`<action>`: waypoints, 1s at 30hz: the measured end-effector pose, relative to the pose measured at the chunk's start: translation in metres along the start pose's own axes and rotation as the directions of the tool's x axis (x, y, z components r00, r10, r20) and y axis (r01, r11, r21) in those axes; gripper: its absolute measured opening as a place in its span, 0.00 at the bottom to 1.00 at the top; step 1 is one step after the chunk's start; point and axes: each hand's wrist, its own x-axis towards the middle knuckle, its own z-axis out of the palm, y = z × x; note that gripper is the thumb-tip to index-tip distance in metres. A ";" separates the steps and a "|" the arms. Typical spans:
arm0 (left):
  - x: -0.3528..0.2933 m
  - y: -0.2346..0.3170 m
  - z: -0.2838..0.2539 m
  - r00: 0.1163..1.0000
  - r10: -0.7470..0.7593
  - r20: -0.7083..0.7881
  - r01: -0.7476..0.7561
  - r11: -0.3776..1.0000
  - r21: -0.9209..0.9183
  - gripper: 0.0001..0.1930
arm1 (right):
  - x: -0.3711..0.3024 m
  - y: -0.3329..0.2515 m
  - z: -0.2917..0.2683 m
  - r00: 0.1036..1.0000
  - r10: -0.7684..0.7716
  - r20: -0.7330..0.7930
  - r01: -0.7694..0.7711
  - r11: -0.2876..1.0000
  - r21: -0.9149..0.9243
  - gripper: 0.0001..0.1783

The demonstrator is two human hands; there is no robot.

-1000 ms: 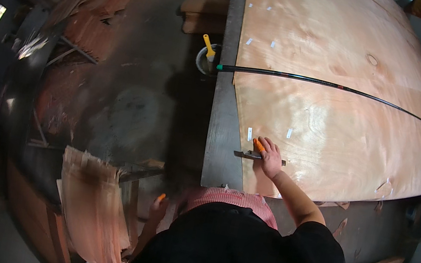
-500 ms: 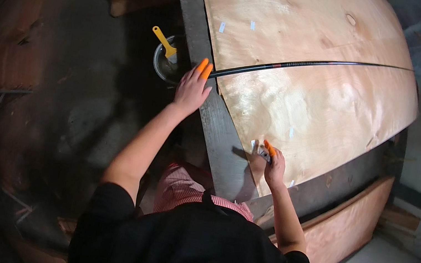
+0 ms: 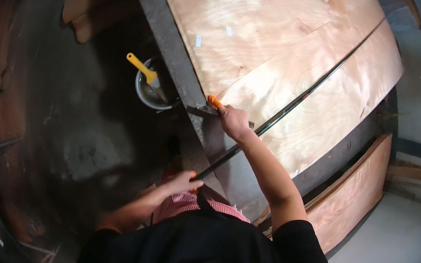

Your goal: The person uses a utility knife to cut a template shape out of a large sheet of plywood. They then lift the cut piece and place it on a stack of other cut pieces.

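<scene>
My left hand (image 3: 182,183), with orange finger covers, is closed round the near end of a long black pole (image 3: 307,94), low by my waist. The pole slants away over a large plywood sheet (image 3: 272,35) to its far right edge. My right hand (image 3: 234,122), also with orange finger covers, is at the sheet's left edge, left of the pole. Its fingers are closed at a thin dark tool (image 3: 197,111) that juts out left over the grey bench edge (image 3: 166,45); the tool's kind is hard to make out.
A pail (image 3: 138,92) with a yellow-handled brush or scraper (image 3: 141,67) across it stands left of the bench. Wooden boards (image 3: 98,2) lie farther left. More plywood sheets (image 3: 348,198) lean at the right. Small pale tape pieces (image 3: 198,40) dot the sheet.
My left hand has drawn the pole's near end down toward my body, swinging the pole from crosswise to diagonal. My right hand has moved up and left to the sheet's edge. The view has shifted.
</scene>
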 end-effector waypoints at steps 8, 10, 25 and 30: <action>-0.020 0.035 0.045 0.986 0.010 -0.168 0.015 0.988 0.151 0.18 | -0.053 0.006 -0.035 0.912 0.077 -0.403 0.145 0.858 0.493 0.12; -0.014 0.050 0.056 0.987 0.006 -0.158 0.022 0.984 0.178 0.17 | -0.066 -0.005 -0.067 0.878 0.115 -0.464 0.197 0.798 0.570 0.12; 0.021 0.024 0.162 0.972 -0.078 -0.223 0.105 0.988 0.114 0.16 | -0.427 0.201 0.115 0.362 0.873 -0.325 0.155 0.288 0.945 0.10; 0.027 0.032 0.164 0.951 -0.046 -0.307 0.116 0.969 0.216 0.16 | -0.453 0.184 0.199 0.382 0.909 -0.170 -0.112 0.228 0.967 0.10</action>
